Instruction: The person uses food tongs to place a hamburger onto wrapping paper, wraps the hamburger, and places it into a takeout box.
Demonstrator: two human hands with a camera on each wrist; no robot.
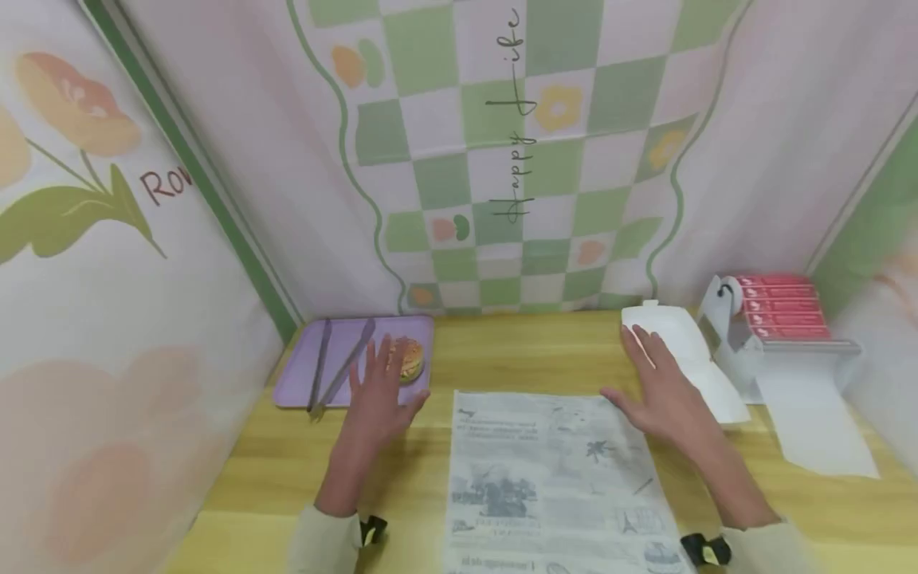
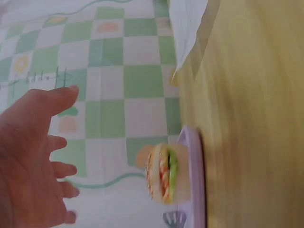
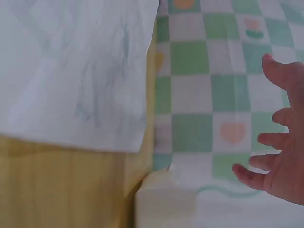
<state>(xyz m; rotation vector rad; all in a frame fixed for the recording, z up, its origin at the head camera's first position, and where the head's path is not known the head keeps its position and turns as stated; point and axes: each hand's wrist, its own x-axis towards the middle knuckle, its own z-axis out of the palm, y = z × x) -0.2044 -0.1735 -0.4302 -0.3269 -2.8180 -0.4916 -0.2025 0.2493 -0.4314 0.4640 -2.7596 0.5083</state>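
My left hand (image 1: pixel 376 402) hovers with spread fingers by the right side of a purple tray (image 1: pixel 297 391). A burger (image 1: pixel 410 360) with a sesame bun sits on that tray, partly covered by the fingers in the head view; the left wrist view shows the burger (image 2: pixel 162 173) apart from the hand. Metal tongs (image 1: pixel 344 367) lie on the tray too, left of the burger. Over the inner edge of an open white takeaway box (image 1: pixel 717 391) is my right hand (image 1: pixel 667 402), fingers extended, holding nothing. A printed sheet of paper (image 1: pixel 552 478) lies flat between the hands.
At the back right stands a dispenser (image 1: pixel 739 343) with red-and-white packets (image 1: pixel 782 307) on top and a white sheet (image 1: pixel 817 414) hanging out front. Fabric with green checks (image 1: pixel 495 239) closes off the back of the wooden table (image 1: pixel 237 494).
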